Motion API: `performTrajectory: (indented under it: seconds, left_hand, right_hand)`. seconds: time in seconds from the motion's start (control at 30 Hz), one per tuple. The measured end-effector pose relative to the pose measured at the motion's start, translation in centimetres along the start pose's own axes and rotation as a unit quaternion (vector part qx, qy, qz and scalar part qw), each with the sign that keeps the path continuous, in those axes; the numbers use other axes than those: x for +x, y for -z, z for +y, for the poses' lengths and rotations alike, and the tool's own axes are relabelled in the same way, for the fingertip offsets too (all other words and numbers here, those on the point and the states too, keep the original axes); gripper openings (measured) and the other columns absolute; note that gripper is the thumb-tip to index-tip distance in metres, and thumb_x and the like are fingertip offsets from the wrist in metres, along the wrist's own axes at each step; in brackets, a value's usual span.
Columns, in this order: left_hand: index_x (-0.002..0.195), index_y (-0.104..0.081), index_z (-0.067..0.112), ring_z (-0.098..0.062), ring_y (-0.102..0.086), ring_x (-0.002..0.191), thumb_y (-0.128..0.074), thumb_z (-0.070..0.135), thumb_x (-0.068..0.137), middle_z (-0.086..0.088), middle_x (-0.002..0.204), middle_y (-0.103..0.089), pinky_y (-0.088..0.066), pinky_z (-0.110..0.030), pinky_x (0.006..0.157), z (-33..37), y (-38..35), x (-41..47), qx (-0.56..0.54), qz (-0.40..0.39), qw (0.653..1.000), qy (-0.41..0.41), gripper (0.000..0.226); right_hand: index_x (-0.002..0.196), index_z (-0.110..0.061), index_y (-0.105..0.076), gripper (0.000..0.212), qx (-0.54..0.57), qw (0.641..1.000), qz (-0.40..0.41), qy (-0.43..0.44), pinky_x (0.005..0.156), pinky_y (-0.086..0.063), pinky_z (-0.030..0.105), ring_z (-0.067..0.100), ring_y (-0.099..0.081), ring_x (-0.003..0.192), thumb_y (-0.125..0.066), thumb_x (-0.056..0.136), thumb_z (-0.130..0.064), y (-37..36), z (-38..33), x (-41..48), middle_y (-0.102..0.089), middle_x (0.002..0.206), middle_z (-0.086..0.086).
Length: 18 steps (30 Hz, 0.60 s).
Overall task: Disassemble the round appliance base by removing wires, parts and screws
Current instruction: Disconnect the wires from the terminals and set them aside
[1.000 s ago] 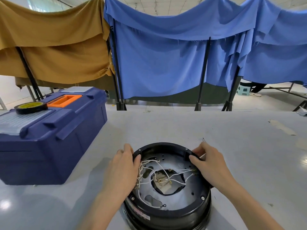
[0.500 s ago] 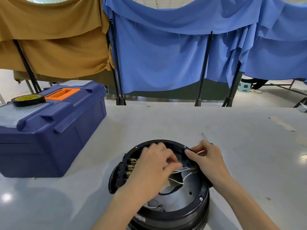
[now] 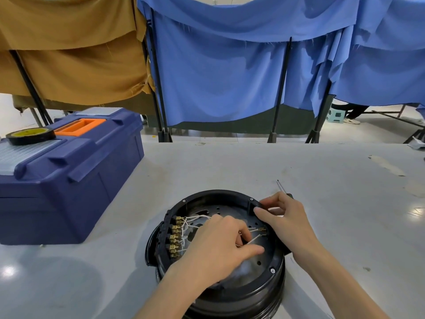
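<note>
The round black appliance base [image 3: 241,288] lies upside down on the grey table near me, its inside open. White wires [image 3: 195,218] with brass terminals [image 3: 174,236] run along its left inner wall. My left hand [image 3: 220,247] reaches into the middle of the base, its fingers curled round white wires. My right hand [image 3: 285,217] grips the base's right rim, thumb inside and fingers over the edge. Screws [image 3: 272,270] sit in the rim.
A blue toolbox [image 3: 64,173] with an orange handle stands at the left, a black tape roll [image 3: 30,135] on its lid. A thin screwdriver [image 3: 281,186] lies on the table [image 3: 230,166] just behind my right hand. Blue and tan cloths hang behind.
My left hand left the base's left rim and moved into its middle, taking hold of the white wires. The terminal row on the left wall came into view. My right hand stayed on the rim.
</note>
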State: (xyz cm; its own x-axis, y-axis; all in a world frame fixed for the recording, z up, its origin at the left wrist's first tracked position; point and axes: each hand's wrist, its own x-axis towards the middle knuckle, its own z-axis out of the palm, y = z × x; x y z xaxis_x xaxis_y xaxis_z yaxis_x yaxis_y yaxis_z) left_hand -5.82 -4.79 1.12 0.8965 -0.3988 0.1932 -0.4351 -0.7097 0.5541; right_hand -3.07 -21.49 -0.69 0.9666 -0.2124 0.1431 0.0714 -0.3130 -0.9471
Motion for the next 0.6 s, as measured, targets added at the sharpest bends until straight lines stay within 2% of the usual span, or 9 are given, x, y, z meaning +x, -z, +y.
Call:
performTrajectory:
  seconds: [0.07,0.17,0.27,0.37,0.43,0.53,0.6]
  left_hand:
    - [0.085,-0.071,0.028,0.0,-0.05,0.06,-0.067,0.053,0.081,0.014,0.053,-0.056,-0.037,-0.017,0.062,0.0,0.0,0.0,0.006,-0.006,1.0,0.003,0.026]
    - [0.089,-0.072,0.027,-0.003,-0.054,0.061,-0.062,0.046,0.088,0.012,0.059,-0.06,-0.047,-0.024,0.071,0.2,0.0,0.1,0.023,-0.03,0.999,0.009,0.021]
    - [0.093,-0.072,0.027,-0.013,-0.063,0.08,-0.058,0.035,0.093,0.004,0.081,-0.07,-0.054,-0.038,0.081,0.5,-0.1,0.3,0.032,-0.034,0.999,0.028,0.017]
    - [0.1,-0.071,0.021,-0.023,-0.066,0.088,-0.057,0.027,0.093,-0.005,0.094,-0.069,-0.053,-0.041,0.085,0.7,-0.6,0.5,0.032,-0.03,0.998,0.051,0.017]
    - [0.099,-0.07,0.02,-0.022,-0.065,0.089,-0.056,0.027,0.093,-0.004,0.094,-0.069,-0.053,-0.041,0.084,1.0,-0.8,0.5,0.038,-0.025,0.997,0.06,0.017]
    - [0.08,-0.07,0.018,-0.021,-0.064,0.081,-0.056,0.037,0.092,-0.002,0.079,-0.069,-0.053,-0.04,0.075,1.4,-0.9,0.5,0.048,-0.013,0.997,0.057,0.026]
    - [0.079,-0.069,0.018,-0.022,-0.062,0.079,-0.055,0.038,0.094,-0.002,0.077,-0.068,-0.05,-0.037,0.07,1.6,-1.0,0.6,0.062,-0.003,0.996,0.057,0.028]
  right_hand:
    - [0.089,-0.018,-0.066,0.013,0.004,1.0,-0.009,0.013,0.056,-0.047,0.012,0.006,-0.066,0.08,-0.073,0.081,-0.01,0.0,0.1,-0.2,-0.07,0.088,-0.007]
    - [0.092,-0.027,-0.069,0.022,0.021,0.999,-0.036,0.016,0.064,-0.05,0.014,0.005,-0.066,0.09,-0.066,0.086,-0.006,-0.2,0.0,-0.4,-0.072,0.092,-0.011]
    - [0.089,-0.035,-0.068,0.031,0.025,0.998,-0.05,0.027,0.071,-0.051,0.013,-0.002,-0.067,0.09,-0.063,0.089,-0.005,-0.5,-0.1,-0.6,-0.073,0.09,-0.016]
    - [0.09,-0.038,-0.066,0.033,0.017,0.998,-0.048,0.04,0.073,-0.049,0.008,-0.009,-0.065,0.088,-0.063,0.09,-0.005,-0.7,-0.1,-0.7,-0.071,0.091,-0.021]
    - [0.095,-0.035,-0.067,0.03,0.021,0.998,-0.048,0.041,0.074,-0.049,0.008,-0.009,-0.065,0.089,-0.062,0.09,-0.006,-0.9,-0.1,-0.7,-0.071,0.095,-0.02]
    - [0.099,-0.031,-0.068,0.029,0.034,0.998,-0.047,0.039,0.074,-0.049,0.007,-0.01,-0.064,0.091,-0.062,0.09,-0.004,-0.9,0.0,-0.8,-0.071,0.095,-0.02]
    - [0.099,-0.03,-0.069,0.029,0.042,0.997,-0.046,0.035,0.073,-0.049,0.006,-0.008,-0.065,0.089,-0.061,0.089,-0.004,-0.9,0.0,-0.8,-0.072,0.093,-0.02]
